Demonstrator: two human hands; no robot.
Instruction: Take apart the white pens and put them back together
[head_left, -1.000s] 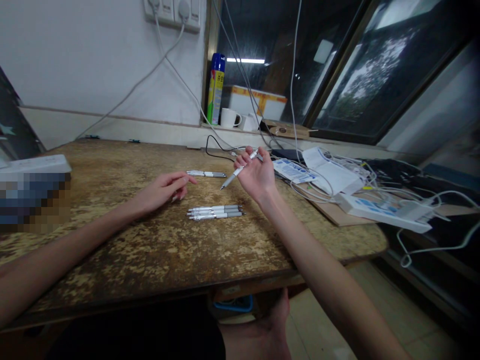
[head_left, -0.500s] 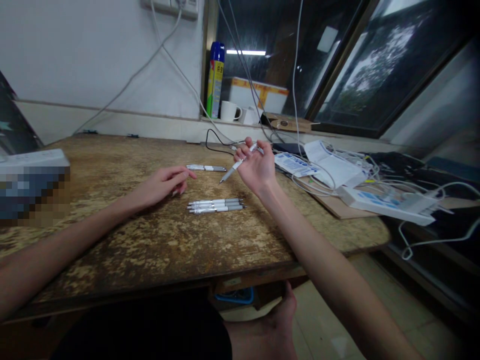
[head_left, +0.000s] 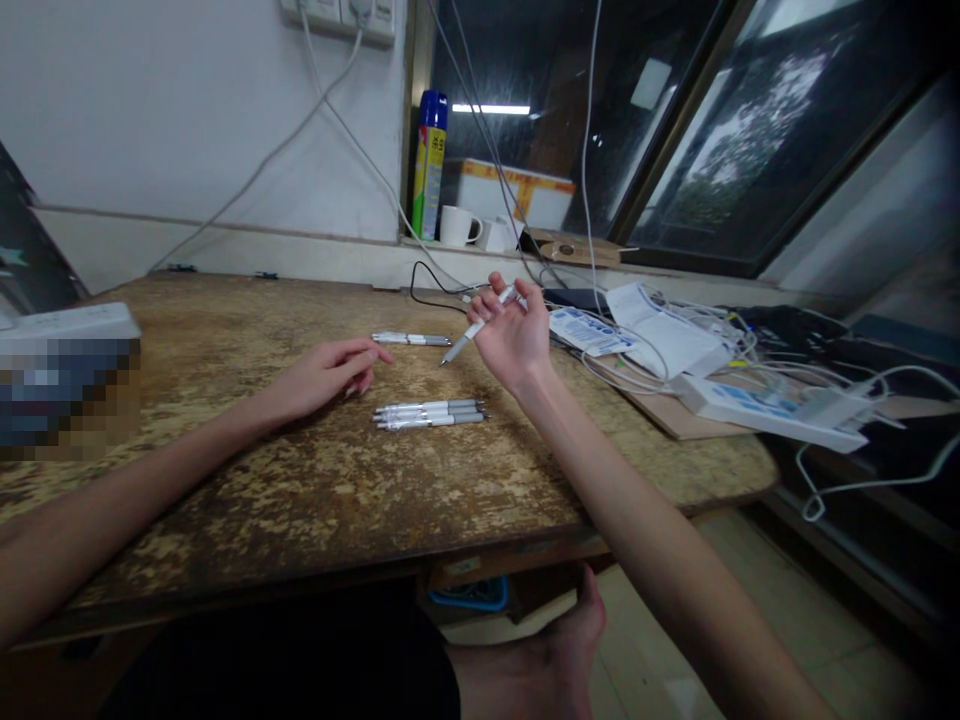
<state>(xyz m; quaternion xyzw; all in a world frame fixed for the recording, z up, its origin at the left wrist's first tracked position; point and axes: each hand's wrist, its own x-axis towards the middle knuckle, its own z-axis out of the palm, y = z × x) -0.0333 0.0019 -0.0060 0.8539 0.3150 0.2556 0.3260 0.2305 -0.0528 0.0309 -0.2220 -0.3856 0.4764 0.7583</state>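
Note:
My right hand (head_left: pixel 511 328), palm turned up, has its fingers curled round a white and grey pen (head_left: pixel 463 343), whose tip points down and left over the table. My left hand (head_left: pixel 336 373) rests with fingers loosely stretched out and nothing in them. Just beyond its fingertips lie white and grey pens (head_left: pixel 412 340) close together, the nearer end beside the index finger. Closer to me, a row of several similar pens (head_left: pixel 431 413) lies side by side, tips to the right.
The worn wooden table (head_left: pixel 300 500) carries papers (head_left: pixel 667 325), tangled cables and a white power strip (head_left: pixel 772 410) at the right. A blurred-out object (head_left: pixel 67 380) stands at the left. On the sill are a spray can (head_left: pixel 430 165) and a white mug (head_left: pixel 460 226).
Almost nothing differs: both hands and the pens keep their places. The view has shifted slightly, and the bare foot below the table sits a little further right.

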